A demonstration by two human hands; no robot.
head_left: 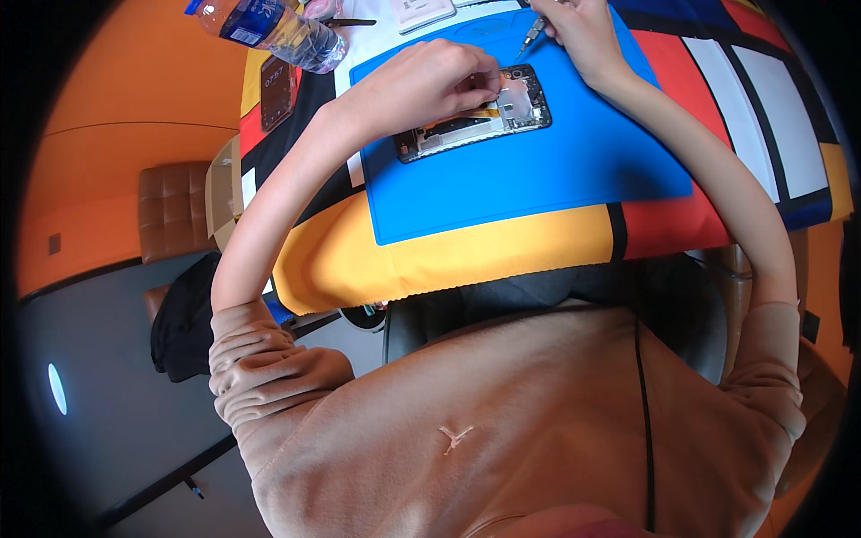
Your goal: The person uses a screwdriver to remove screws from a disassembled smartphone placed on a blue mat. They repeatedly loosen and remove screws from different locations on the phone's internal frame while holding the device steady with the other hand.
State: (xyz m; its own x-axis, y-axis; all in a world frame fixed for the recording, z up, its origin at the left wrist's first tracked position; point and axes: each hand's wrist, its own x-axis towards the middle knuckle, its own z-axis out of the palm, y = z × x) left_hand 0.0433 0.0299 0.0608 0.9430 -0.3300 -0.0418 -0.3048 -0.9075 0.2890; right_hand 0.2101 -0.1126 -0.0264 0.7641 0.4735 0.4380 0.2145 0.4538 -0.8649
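Observation:
An opened dark phone (524, 106) with exposed innards and a yellow ribbon strip lies on a blue mat (529, 179). My left hand (448, 82) rests over the phone's left upper part, fingertips pinched at its inside; what they grip is too small to make out. Above and right of the phone, my right hand (583, 40) holds a slim silver screwdriver-like tool (536, 32), angled down toward the top right of the phone, apparently just short of it.
A plastic water bottle (305, 40), another phone (277, 94), a white flat case (421, 11) and a dark slim item (355, 21) lie on the patterned cloth (430, 260). A cardboard box (222, 193) and brown chair (175, 206) stand left of the table.

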